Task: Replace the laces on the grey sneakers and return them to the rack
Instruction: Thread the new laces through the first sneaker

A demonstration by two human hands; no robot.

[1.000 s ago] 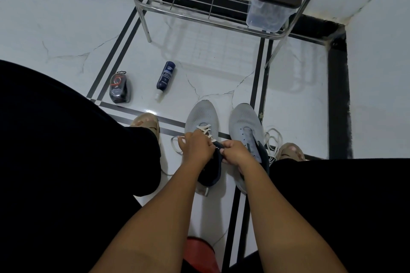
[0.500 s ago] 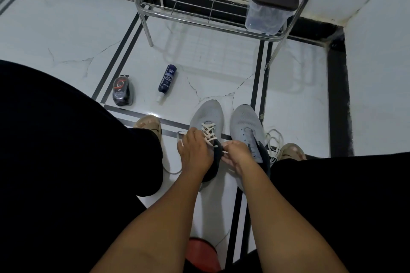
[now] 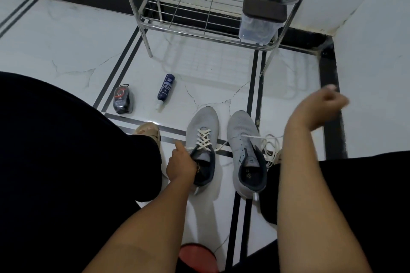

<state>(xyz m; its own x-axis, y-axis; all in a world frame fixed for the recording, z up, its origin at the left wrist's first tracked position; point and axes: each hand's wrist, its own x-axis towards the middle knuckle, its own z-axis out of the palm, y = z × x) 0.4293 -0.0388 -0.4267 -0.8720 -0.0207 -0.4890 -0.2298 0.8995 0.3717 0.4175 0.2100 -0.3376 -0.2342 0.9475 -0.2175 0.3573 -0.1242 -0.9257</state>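
Two grey sneakers stand side by side on the white floor. The left sneaker [image 3: 202,122] carries a white lace [image 3: 204,139] crossed through its eyelets. My left hand [image 3: 180,166] grips its dark collar at the left side. A taut strand runs from it across the right sneaker [image 3: 240,124] toward my raised right forearm. My right hand [image 3: 326,102] is lifted to the right, blurred, fingers curled as if holding that strand's end. The right sneaker's eyelets are mostly bare. The steel rack [image 3: 144,26] stands behind.
A loose heap of white lace [image 3: 270,146] lies right of the right sneaker. A dark blue bottle [image 3: 166,90] and a shoe-polish sponge [image 3: 122,99] lie on the floor at left. A clear container [image 3: 259,29] sits on the rack. My knees flank the shoes.
My right hand has left the left sneaker's tongue and swung up and right, drawing the lace taut. My left hand slid down to the collar.
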